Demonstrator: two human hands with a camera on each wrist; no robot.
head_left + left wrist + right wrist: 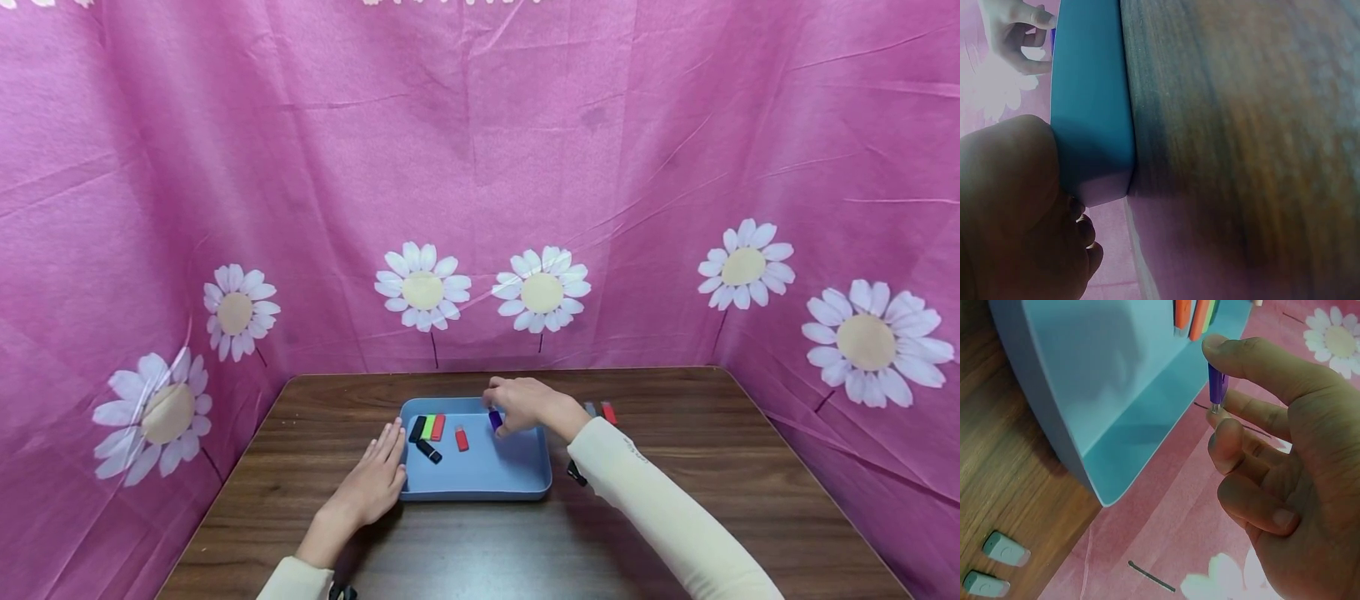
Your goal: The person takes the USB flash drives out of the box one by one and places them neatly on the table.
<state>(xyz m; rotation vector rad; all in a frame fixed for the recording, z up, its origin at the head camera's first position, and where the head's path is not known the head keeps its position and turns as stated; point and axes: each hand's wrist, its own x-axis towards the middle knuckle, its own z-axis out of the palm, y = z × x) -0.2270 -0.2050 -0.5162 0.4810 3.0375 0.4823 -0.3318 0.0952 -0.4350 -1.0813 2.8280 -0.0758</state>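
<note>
My straight-fingered left hand [370, 479] touches the tray [487, 482] while my right hand [525, 405] pinches the purple USB stick [1216, 386], seemingly mid-placement, the next move calling for a careful release.

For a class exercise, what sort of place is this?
Probably a staged tabletop workspace: pink daisy-print cloth hangs round three sides of a wooden table, and a blue tray holds what look like USB sticks.
</note>
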